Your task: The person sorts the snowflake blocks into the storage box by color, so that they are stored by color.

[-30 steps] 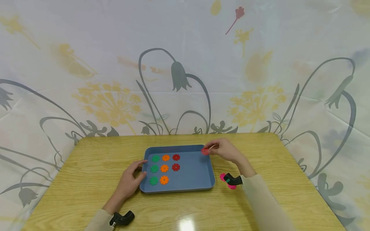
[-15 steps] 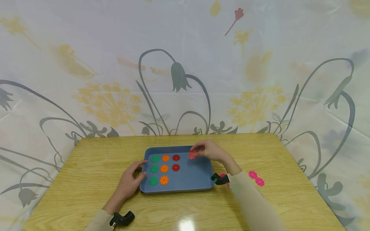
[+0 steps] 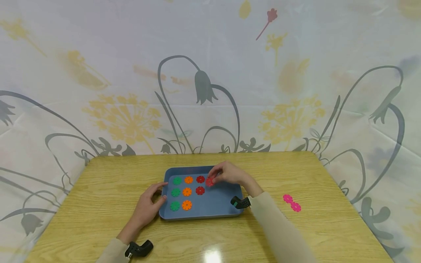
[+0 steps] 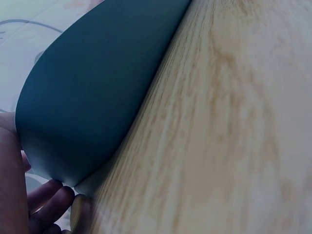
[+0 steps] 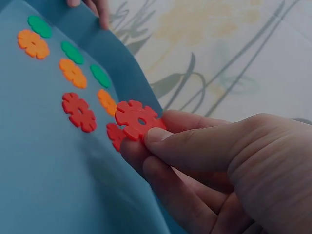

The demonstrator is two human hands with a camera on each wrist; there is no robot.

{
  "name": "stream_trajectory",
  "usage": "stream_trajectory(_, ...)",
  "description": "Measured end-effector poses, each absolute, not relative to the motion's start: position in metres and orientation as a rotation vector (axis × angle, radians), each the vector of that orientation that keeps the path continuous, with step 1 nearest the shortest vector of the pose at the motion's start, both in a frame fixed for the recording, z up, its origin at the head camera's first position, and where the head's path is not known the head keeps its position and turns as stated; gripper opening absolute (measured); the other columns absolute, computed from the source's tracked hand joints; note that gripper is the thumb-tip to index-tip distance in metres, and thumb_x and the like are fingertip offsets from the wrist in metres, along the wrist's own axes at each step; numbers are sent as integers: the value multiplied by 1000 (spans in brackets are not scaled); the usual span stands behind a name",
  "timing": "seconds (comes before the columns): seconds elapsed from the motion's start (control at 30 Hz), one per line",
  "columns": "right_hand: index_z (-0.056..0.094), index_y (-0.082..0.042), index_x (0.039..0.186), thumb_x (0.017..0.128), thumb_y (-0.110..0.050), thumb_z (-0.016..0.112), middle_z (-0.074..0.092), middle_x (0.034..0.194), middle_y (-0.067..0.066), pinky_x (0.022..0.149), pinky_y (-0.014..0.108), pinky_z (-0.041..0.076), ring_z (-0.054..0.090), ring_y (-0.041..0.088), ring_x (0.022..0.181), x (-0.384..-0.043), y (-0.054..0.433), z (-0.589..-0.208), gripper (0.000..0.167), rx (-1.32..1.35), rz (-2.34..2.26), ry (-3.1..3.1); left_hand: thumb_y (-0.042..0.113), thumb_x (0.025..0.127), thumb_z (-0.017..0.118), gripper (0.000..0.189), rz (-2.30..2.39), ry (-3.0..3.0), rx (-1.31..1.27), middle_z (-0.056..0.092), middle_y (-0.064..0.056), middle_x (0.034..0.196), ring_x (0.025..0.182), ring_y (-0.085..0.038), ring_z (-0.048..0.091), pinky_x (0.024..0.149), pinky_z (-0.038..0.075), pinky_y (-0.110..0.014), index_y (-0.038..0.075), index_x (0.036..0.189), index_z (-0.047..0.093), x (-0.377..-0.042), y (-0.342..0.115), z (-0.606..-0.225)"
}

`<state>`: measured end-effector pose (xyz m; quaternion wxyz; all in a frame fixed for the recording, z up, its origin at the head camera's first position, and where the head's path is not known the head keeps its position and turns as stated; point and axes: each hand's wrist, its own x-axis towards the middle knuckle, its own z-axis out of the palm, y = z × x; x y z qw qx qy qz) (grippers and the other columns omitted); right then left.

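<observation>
In the head view a blue tray (image 3: pixel 217 215) lies on the wooden table. My left hand (image 3: pixel 147 205) grips its left side; the left wrist view shows fingers (image 4: pixel 51 200) against the tray's outside wall. Above the tray, thumb and fingers of my right hand (image 3: pixel 227 173) pinch a red notched disc (image 5: pixel 139 120) with a centre hole. Just left of it lie two darker red discs (image 3: pixel 200 190), one behind the other. Further left run a column of orange discs (image 3: pixel 186 205) and a column of green discs (image 3: pixel 175 206).
Two pink notched discs (image 3: pixel 291 202) lie on the table (image 3: pixel 329 226), right of the right sleeve. The tray has a raised rim. Behind the table hangs a cloth (image 3: pixel 210 128) printed with flowers.
My right hand has carried the red disc leftward, from the tray's back right corner to beside the darker red discs. The left hand and tray have stayed still.
</observation>
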<state>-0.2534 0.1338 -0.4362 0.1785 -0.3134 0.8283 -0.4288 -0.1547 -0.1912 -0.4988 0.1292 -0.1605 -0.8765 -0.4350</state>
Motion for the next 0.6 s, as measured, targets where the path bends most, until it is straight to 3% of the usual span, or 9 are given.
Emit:
stream_trajectory(0.33, 72, -9, 98, 80, -3, 71, 67, 86, 1, 69, 29, 49, 61, 17, 77, -244, 116, -436, 19, -875, -1136, 2261, 12, 87, 65, 41, -1258, -2547, -464, 56, -1, 121, 93, -13, 56, 80, 45, -40, 14, 127, 58, -155, -191, -499)
stream_trajectory(0.6, 73, -11, 95, 79, -2, 72, 68, 85, -3, 70, 29, 50, 63, 15, 77, -243, 104, -449, 19, -885, -1063, 2132, 13, 87, 64, 41, -1257, -2553, -458, 56, 0, 121, 93, -13, 56, 80, 44, -41, 14, 127, 57, -155, -191, -498)
